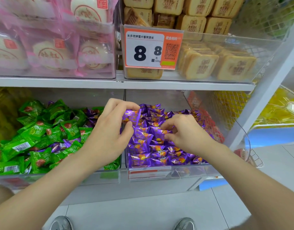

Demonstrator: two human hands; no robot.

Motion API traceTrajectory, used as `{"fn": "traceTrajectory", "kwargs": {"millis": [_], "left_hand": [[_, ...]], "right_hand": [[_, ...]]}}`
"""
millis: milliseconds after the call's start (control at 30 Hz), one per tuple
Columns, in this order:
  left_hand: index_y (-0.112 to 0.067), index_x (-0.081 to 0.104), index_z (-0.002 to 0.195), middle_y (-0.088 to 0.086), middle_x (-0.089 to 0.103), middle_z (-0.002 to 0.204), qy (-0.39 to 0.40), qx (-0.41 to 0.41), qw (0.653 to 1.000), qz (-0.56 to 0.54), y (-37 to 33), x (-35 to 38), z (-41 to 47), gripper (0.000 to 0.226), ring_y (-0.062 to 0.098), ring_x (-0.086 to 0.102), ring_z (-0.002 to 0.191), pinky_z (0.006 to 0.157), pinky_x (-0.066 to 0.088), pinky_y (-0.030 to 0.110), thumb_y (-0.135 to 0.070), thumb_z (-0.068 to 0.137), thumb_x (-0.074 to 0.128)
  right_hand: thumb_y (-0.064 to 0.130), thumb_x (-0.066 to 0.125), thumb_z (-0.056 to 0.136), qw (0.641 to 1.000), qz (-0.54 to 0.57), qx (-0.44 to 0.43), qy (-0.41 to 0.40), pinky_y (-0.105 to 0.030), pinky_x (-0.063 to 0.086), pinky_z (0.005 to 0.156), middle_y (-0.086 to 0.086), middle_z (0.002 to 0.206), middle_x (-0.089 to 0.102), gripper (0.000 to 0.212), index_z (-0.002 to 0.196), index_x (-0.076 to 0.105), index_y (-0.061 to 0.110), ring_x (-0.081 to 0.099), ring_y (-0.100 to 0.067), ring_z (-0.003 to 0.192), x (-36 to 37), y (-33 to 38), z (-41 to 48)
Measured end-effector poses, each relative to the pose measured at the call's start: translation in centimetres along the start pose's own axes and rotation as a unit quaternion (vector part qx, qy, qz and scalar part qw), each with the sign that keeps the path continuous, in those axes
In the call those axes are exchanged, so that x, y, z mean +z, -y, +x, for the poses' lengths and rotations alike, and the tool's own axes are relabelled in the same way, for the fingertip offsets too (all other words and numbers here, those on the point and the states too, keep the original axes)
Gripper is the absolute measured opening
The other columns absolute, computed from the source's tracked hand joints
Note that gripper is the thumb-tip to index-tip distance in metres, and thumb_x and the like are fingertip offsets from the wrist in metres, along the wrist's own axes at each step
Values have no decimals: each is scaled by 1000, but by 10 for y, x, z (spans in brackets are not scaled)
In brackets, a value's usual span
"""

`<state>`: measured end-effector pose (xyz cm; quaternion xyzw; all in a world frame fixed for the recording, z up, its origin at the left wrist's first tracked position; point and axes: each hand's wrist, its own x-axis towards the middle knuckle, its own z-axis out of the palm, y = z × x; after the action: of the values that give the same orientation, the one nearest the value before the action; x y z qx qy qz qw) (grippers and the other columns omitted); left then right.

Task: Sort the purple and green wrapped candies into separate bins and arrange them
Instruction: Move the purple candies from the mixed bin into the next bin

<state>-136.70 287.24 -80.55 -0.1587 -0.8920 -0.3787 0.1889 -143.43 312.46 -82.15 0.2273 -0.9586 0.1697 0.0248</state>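
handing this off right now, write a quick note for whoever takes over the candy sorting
Left hand holds a purple candy over the right bin.
Right hand pinches a second purple candy in that bin's pile.
Done: the right bin shows only purple wrappers.
Left: the left bin is mostly green candies, with stray purple candies still mixed in. Move those across, then tidy both bins.

White shop shelf (143, 85), pale tiled floor (159, 213), orange price tag (151, 48)
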Motion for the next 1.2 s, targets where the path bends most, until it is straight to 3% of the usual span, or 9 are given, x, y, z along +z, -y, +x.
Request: {"fn": "traceTrajectory", "kwargs": {"millis": [233,433,533,633,767,833,900,1000,1200], "left_hand": [[-32,60,131,-18,57,124,8,17,1000,8,7,-1,1,39,1,57,114,98,45,21,-16,97,70],[-42,58,134,-30,62,122,51,3,999,17,5,0,-1,50,1,54,120,102,45,32,-36,90,79],[-45,56,135,-30,64,120,63,7,998,12,2,-1,0,54,4,55,123,103,47,44,-40,88,82],[-46,57,133,-31,64,121,70,29,997,0,-5,-1,2,55,7,55,125,104,45,50,-37,86,84],[-44,59,133,-33,62,122,67,47,997,6,-7,3,0,52,5,53,124,104,44,50,-39,87,84],[-43,60,132,-32,59,123,50,52,997,31,-3,6,0,44,7,52,122,102,44,51,-41,92,78],[-40,61,127,-27,57,122,23,48,997,61,2,9,0,33,12,49,118,99,44,51,-39,96,69],[-35,63,117,-16,50,117,-15,4,995,102,8,12,0,24,15,43,111,97,44,50,-30,94,65],[-31,45,129,-5,40,120,27,-124,988,88,6,14,-1,41,19,55,94,81,44,39,-37,93,64]], "right_hand": [[13,73,95,999,-36,-2,12,-43,55,93,-3,115,60,33,124,75,29,61,-23,99,6,-1,3],[27,74,96,999,-46,-6,-2,-37,50,92,2,112,56,33,129,72,30,59,-19,103,3,2,1],[29,64,103,992,100,-12,-80,-27,49,78,5,102,70,22,121,76,29,62,-5,85,-12,19,-6],[29,66,103,941,337,-1,-28,-35,59,77,1,99,79,19,119,77,26,72,-15,86,-28,42,-15],[21,82,91,916,399,42,8,-37,64,79,-4,94,80,20,110,80,18,78,-25,86,-33,39,-18],[21,83,90,937,346,53,1,-33,63,76,-1,86,80,18,107,81,19,78,-20,78,-36,25,-17],[28,85,88,981,185,36,-35,-27,59,78,8,82,79,15,103,82,24,75,-9,74,-38,9,-15],[34,85,87,999,52,0,-15,-18,52,76,12,83,78,12,95,84,26,70,-3,73,-37,-1,-16],[33,74,93,995,-44,-78,48,-42,55,83,2,92,73,12,95,79,21,65,-18,87,-7,3,-12]]}}
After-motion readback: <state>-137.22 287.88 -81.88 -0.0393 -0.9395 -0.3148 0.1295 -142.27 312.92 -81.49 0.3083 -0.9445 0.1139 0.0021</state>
